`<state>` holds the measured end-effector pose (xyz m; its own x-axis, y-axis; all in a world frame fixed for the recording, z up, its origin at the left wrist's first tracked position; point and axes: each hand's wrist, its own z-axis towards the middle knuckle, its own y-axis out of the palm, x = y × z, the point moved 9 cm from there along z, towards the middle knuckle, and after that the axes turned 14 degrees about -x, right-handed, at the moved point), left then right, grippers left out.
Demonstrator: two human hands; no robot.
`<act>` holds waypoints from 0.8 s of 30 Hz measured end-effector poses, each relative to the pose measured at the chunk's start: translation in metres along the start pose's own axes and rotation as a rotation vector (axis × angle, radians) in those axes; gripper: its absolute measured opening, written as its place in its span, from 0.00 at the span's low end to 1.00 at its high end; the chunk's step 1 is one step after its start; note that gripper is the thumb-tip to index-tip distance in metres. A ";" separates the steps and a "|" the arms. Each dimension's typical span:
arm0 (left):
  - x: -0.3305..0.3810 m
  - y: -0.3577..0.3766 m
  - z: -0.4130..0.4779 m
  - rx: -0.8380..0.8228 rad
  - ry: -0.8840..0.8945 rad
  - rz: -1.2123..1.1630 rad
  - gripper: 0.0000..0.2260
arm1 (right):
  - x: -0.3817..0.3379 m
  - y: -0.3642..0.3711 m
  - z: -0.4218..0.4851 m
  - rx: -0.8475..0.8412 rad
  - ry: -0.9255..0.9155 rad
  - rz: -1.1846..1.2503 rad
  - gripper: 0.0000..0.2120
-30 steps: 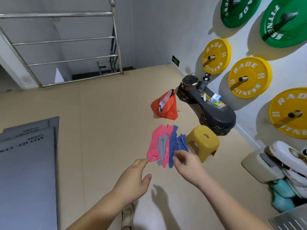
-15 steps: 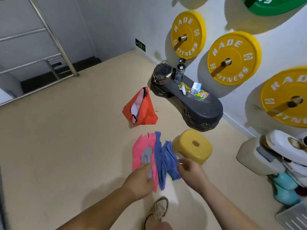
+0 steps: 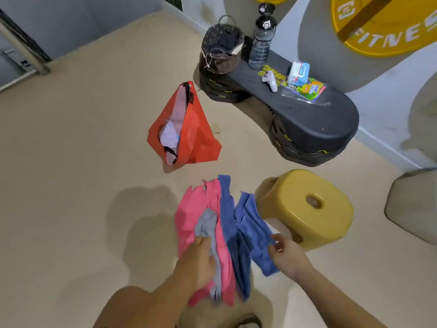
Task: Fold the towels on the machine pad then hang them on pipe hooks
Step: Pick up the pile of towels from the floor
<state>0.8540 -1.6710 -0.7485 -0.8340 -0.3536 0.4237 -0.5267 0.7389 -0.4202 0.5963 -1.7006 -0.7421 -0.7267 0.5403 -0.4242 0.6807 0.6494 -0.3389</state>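
A bunch of small towels hangs in front of me above the floor: pink towels (image 3: 192, 216) on the left, a grey one (image 3: 205, 224) over them, blue towels (image 3: 248, 223) on the right. My left hand (image 3: 197, 261) grips the pink and grey towels near their lower middle. My right hand (image 3: 287, 254) pinches the edge of the rightmost blue towel. The black machine pad (image 3: 314, 117) lies beyond, by the wall. No pipe hooks are in view.
A yellow plastic stool (image 3: 305, 207) stands just right of the towels. An orange bag (image 3: 189, 129) sits on the beige floor ahead. On the pad stand a wicker basket (image 3: 222, 50), a water bottle (image 3: 261, 41), a white controller (image 3: 270, 80) and tissue packs (image 3: 299, 72). Yellow weight plates (image 3: 387, 24) hang on the wall.
My view has moved closer and tilted down toward the pad. My left hand has reached in and taken hold of the pink and grey towels; my right hand still holds the blue one.
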 end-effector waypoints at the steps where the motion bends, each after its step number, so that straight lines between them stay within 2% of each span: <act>1: -0.020 0.011 0.037 -0.011 -0.014 -0.026 0.19 | 0.006 0.011 0.039 0.004 0.009 -0.032 0.04; 4: -0.086 0.040 0.141 0.000 -0.089 -0.117 0.17 | 0.043 0.048 0.163 -0.020 0.063 -0.058 0.13; 7: -0.147 0.063 0.216 0.053 -0.211 -0.170 0.16 | 0.080 0.075 0.254 -0.028 0.161 -0.081 0.16; 8: -0.163 0.067 0.235 0.081 -0.256 -0.183 0.16 | 0.093 0.081 0.280 -0.019 0.189 -0.076 0.20; 11: -0.216 0.081 0.283 0.165 -0.373 -0.281 0.24 | 0.133 0.090 0.328 0.062 0.277 -0.041 0.36; 13: -0.242 0.097 0.309 0.185 -0.377 -0.346 0.30 | 0.151 0.092 0.338 0.129 0.295 -0.077 0.39; 15: -0.249 0.104 0.307 0.175 -0.375 -0.397 0.27 | 0.157 0.094 0.335 0.143 0.302 -0.044 0.38; 16: -0.245 0.102 0.299 0.172 -0.379 -0.391 0.25 | 0.155 0.098 0.331 0.136 0.278 0.061 0.35; 18: -0.239 0.098 0.288 0.212 -0.344 -0.396 0.22 | 0.141 0.109 0.323 0.118 0.195 0.243 0.27; 20: -0.231 0.105 0.290 0.217 -0.273 -0.477 0.20 | 0.121 0.120 0.314 0.131 0.117 0.268 0.19; 22: -0.207 0.108 0.297 0.215 -0.168 -0.555 0.22 | 0.103 0.138 0.314 0.130 0.082 0.257 0.18; 24: -0.175 0.112 0.305 0.195 -0.061 -0.641 0.24 | 0.084 0.162 0.320 0.107 0.033 0.351 0.19</act>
<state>0.8908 -1.7016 -1.1140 -0.3513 -0.7240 0.5937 -0.9360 0.2571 -0.2404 0.6749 -1.7215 -1.1015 -0.4485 0.7387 -0.5032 0.8937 0.3624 -0.2645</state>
